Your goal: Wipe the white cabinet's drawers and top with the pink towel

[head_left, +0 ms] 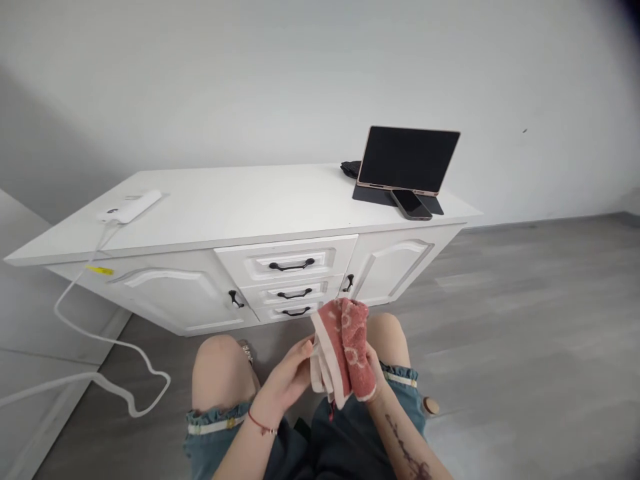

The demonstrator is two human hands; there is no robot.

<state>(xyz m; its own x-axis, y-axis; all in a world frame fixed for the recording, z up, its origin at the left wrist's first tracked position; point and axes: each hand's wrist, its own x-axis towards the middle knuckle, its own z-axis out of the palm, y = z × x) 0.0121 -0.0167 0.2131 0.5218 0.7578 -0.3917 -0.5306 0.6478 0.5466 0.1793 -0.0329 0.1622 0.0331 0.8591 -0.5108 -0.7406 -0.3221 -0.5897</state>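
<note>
A red towel with pale ring patterns and a cream border is held above my lap. Its right part is rolled into a thick bundle, while the left part hangs in folded layers. My left hand grips the cream edge, thumb on top and the other fingers largely hidden behind the cloth. From the right, my right hand holds the rolled part; most of its fingers are covered by the towel.
Before my knees stands a white cabinet with drawers and doors. On it are a tablet on a dark stand, a phone, a black item and a white power strip. Its cord loops down at left.
</note>
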